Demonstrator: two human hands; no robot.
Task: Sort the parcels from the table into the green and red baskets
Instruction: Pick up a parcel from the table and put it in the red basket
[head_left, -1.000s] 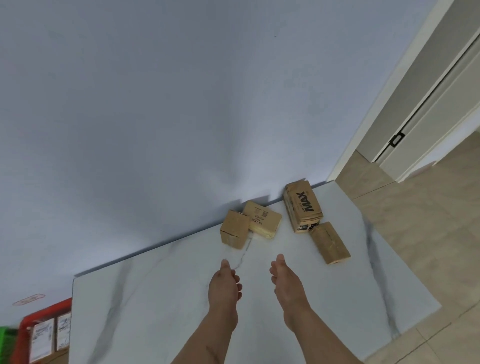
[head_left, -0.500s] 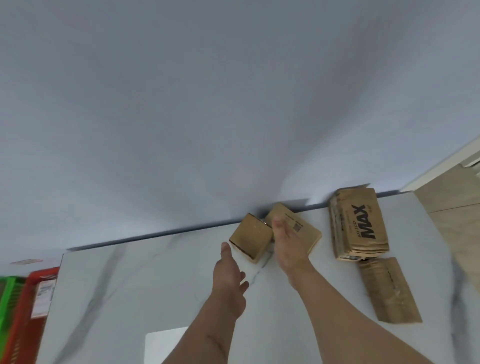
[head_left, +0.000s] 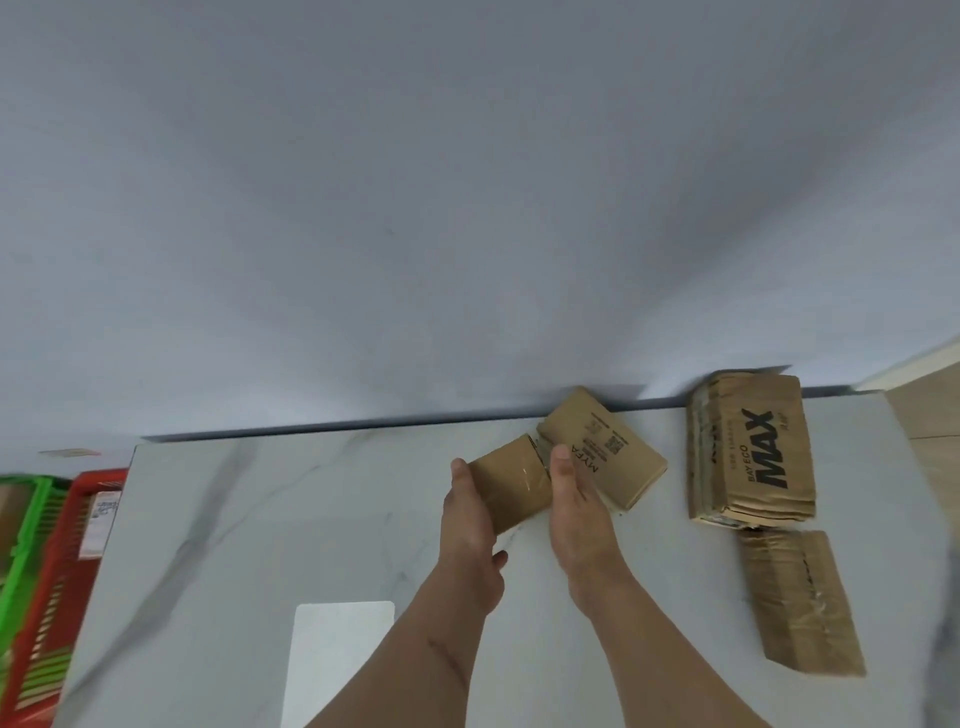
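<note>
Both hands have closed in, flanking the small box (head_left: 511, 482); fingertips hidden, grip unclear.

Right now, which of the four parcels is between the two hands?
The small plain parcel, leftmost of the four, sits between the left hand and right hand. The others lie untouched to its right.

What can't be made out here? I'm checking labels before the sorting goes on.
- Small parcel, head view: both hands cover its sides; no label shows.
- Parcel behind it: small print and codes too small to read.
- Green basket and red basket: cut off by the left edge, contents blurred.
</note>
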